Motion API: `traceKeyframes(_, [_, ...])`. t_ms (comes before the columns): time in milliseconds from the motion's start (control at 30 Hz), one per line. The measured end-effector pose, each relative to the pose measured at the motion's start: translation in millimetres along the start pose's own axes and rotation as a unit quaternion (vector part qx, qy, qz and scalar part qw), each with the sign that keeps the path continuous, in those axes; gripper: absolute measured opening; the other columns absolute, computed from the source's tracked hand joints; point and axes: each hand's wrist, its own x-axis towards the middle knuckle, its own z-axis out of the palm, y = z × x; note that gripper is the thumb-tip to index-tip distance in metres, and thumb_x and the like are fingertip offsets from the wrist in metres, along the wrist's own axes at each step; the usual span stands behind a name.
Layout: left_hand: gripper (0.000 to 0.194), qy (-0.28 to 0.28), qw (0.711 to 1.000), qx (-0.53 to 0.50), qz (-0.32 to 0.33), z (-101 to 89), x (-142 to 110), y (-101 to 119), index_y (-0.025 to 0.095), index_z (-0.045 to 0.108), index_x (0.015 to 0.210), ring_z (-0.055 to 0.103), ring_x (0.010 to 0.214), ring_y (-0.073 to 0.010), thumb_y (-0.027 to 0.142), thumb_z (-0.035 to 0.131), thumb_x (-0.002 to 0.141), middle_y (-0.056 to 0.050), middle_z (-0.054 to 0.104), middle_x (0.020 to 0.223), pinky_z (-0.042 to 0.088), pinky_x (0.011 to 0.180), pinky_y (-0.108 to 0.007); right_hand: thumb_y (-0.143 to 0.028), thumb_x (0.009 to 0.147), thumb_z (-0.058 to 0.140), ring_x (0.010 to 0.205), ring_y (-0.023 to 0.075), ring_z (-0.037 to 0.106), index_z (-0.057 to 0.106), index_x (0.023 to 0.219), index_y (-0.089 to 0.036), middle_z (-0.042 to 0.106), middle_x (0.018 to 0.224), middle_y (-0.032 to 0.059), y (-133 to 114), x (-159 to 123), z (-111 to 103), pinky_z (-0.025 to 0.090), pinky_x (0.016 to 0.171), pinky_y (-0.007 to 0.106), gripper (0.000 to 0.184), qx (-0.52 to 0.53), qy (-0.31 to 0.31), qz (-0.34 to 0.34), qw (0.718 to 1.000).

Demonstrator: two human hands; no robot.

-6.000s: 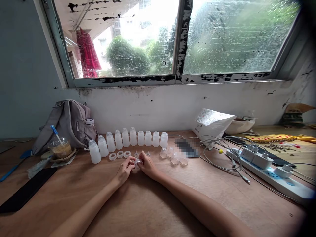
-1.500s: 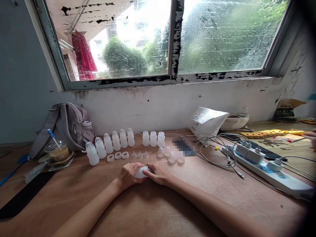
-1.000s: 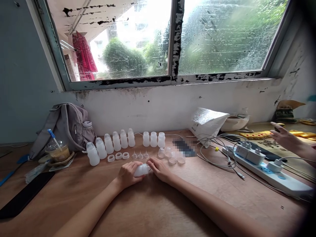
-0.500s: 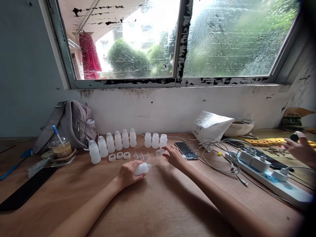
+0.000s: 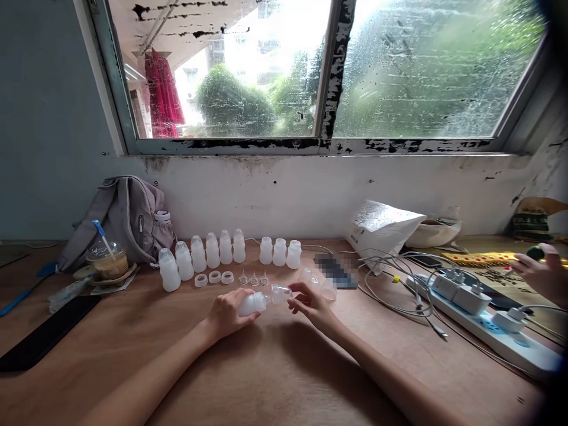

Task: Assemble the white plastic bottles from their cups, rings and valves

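My left hand (image 5: 229, 310) is wrapped round a white baby bottle (image 5: 252, 303), tilted on its side with its nipple end toward the right. Between the fingertips of my right hand (image 5: 310, 303) is a clear bottle cap (image 5: 280, 293), its opening close to the nipple; I cannot tell whether they touch. Beyond my hands lie several white collar rings (image 5: 215, 277) and several clear nipples (image 5: 253, 279). Capped bottles (image 5: 199, 254) stand upright at the back left, and three uncapped bottles (image 5: 279, 252) stand right of them. More clear caps (image 5: 328, 290) rest beside my right hand.
A phone (image 5: 337, 272), loose cables (image 5: 386, 290) and a power strip (image 5: 483, 319) lie to the right. Another person's hand (image 5: 544, 272) holds a dark green object at the right edge. An iced drink (image 5: 109, 263), a backpack (image 5: 126, 222) and a black pad (image 5: 48, 337) are left.
Two of the standing open bottles left the row over these seconds. My right hand let go of the bottle's nipple end, reached to the clear caps and brought one back to the bottle.
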Motion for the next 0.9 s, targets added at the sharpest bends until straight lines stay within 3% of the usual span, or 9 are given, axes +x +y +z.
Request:
traceKeyframes(167, [0.037, -0.022, 1.0, 0.001, 0.022, 0.9, -3, 4, 0.021, 0.049, 0.103, 0.062, 0.079, -0.018, 0.043, 0.054, 0.073, -0.002, 0.063, 0.095, 0.049, 0.068, -0.028, -0.045, 0.078, 0.051, 0.047, 0.0103, 0.052, 0.052, 0.079, -0.016, 0.055, 0.062, -0.0006, -9, -7, 9, 0.041, 0.041, 0.021, 0.029, -0.05, -0.013, 0.043, 0.998])
traceKeyframes(500, [0.036, -0.03, 0.999, -0.003, 0.018, -1.1, -5, 20, 0.021, 0.049, 0.102, 0.061, 0.078, -0.0184, 0.042, 0.054, 0.073, -0.003, 0.063, 0.092, 0.048, 0.069, -0.028, -0.054, 0.081, 0.04, 0.039, 0.0087, 0.042, 0.044, 0.057, -0.018, 0.048, 0.049, -0.0027, -16, -10, 15, 0.032, 0.04, 0.021, 0.043, -0.124, 0.039, 0.053, 0.99])
traceKeyframes(767, [0.036, -0.022, 1.0, -0.006, 0.008, 0.0, -6, 26, 0.02, 0.049, 0.102, 0.062, 0.078, -0.0189, 0.042, 0.055, 0.073, -0.003, 0.064, 0.092, 0.049, 0.066, -0.029, -0.049, 0.083, 0.04, 0.044, 0.0094, 0.042, 0.04, 0.055, -0.018, 0.047, 0.048, -0.0023, -18, -13, 17, 0.031, 0.043, 0.021, 0.042, -0.183, 0.036, 0.005, 0.982])
traceKeyframes(900, [0.037, -0.025, 1.0, -0.007, 0.012, 0.4, -6, 27, 0.02, 0.049, 0.102, 0.061, 0.08, -0.0192, 0.042, 0.055, 0.073, -0.003, 0.063, 0.093, 0.049, 0.069, -0.029, -0.049, 0.085, 0.035, 0.041, 0.0082, 0.045, 0.05, 0.07, -0.017, 0.052, 0.054, -0.0025, -21, -15, 18, 0.034, 0.042, 0.02, 0.038, -0.146, -0.036, 0.035, 0.988])
